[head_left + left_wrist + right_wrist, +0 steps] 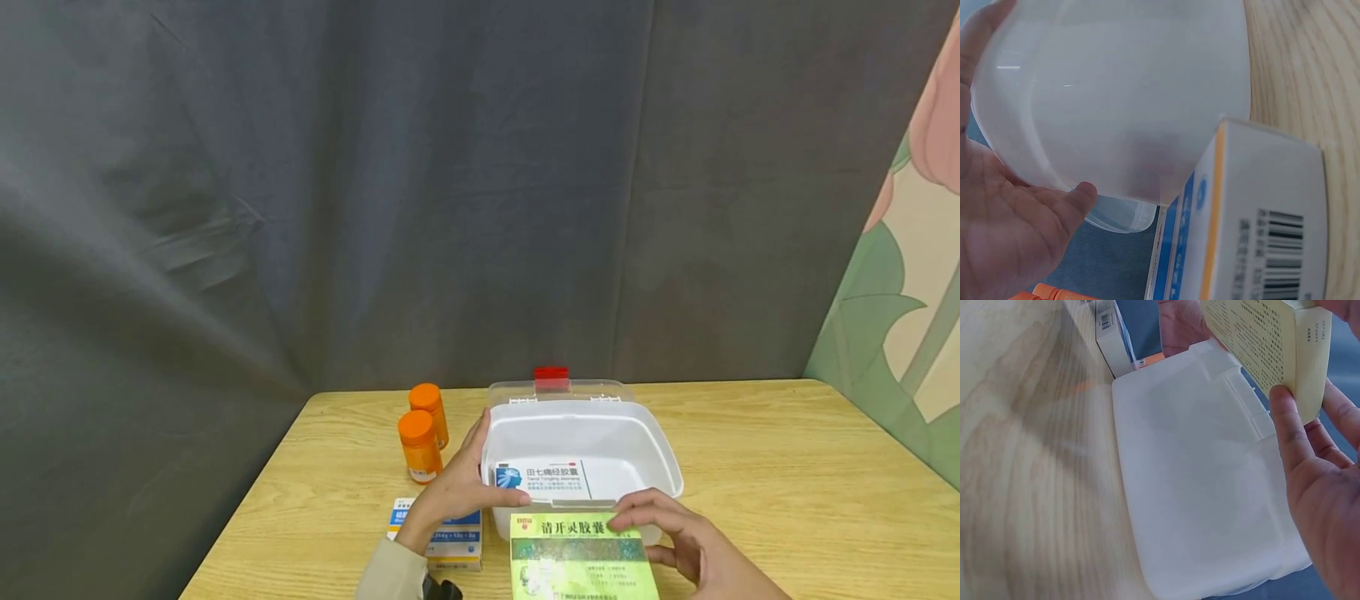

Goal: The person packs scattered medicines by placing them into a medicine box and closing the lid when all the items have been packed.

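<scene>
My left hand [459,483] grips the left end of a white plastic storage box [622,450], its thumb along the front rim and its fingers up the left side. Inside the storage box, at the front left, lies a white medicine box [551,481] with a blue head picture. My right hand [675,533] holds a yellow-green medicine box [581,554] by its right end, thumb below and fingers on top. That box is raised just in front of the storage box's front rim. In the right wrist view, its printed underside [1254,347] shows above the storage box's front wall.
Two orange bottles [420,446] stand left of the storage box. A blue-and-white medicine box [454,537] is beside my left wrist, partly covered by it. The clear lid [517,390] with a red latch [551,374] hangs open behind the storage box. Dark curtain closes off the table's far edge.
</scene>
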Demonstrator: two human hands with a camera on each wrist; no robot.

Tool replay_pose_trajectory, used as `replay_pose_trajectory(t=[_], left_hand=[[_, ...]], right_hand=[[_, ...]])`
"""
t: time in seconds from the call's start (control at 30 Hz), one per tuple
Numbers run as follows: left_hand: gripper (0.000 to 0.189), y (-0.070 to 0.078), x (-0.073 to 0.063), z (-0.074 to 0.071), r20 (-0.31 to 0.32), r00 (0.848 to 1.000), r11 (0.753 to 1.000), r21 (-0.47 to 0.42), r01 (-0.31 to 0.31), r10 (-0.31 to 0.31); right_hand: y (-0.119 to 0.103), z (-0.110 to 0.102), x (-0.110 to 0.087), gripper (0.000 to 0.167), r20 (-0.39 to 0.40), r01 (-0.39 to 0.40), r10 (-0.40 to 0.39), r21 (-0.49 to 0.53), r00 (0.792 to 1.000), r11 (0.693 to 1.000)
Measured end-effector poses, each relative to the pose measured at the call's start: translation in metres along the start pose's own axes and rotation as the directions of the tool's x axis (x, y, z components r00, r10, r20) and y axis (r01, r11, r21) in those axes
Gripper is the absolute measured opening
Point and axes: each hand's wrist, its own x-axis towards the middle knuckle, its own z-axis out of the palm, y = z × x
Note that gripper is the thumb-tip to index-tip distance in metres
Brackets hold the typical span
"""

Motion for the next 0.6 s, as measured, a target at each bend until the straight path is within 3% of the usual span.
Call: replay_pose_trajectory(t=[0.23,0.33,0.57,0.6], left_hand=[[0.122,0.000,0.001,-0.001,0.004,1.000,1.000,0.012,-0.003,0.003],[0.120,0.000,0.001,-0.001,0.005,1.000,1.000,0.007,-0.010,0.010],[0.120,-0.002,0.001,0.000,-0.003,1.000,1.000,-0.021,-0.019,0.019],[0.120,-0.002,0.001,0.000,-0.003,1.000,1.000,-0.027,-0.015,0.015]], right_hand=[[-0.012,0.003,0.003,0.058,-0.059,-0.147,0.148,0.015,0.987,0.989],[-0.017,0.004,0.004,0.058,-0.064,-0.151,0.151,-0.001,0.986,0.988],[-0.027,0.009,0.007,0.057,-0.165,-0.261,0.261,0.026,0.951,0.965],[-0.027,0.008,0.007,0.058,-0.153,-0.228,0.227,0.014,0.962,0.974]])
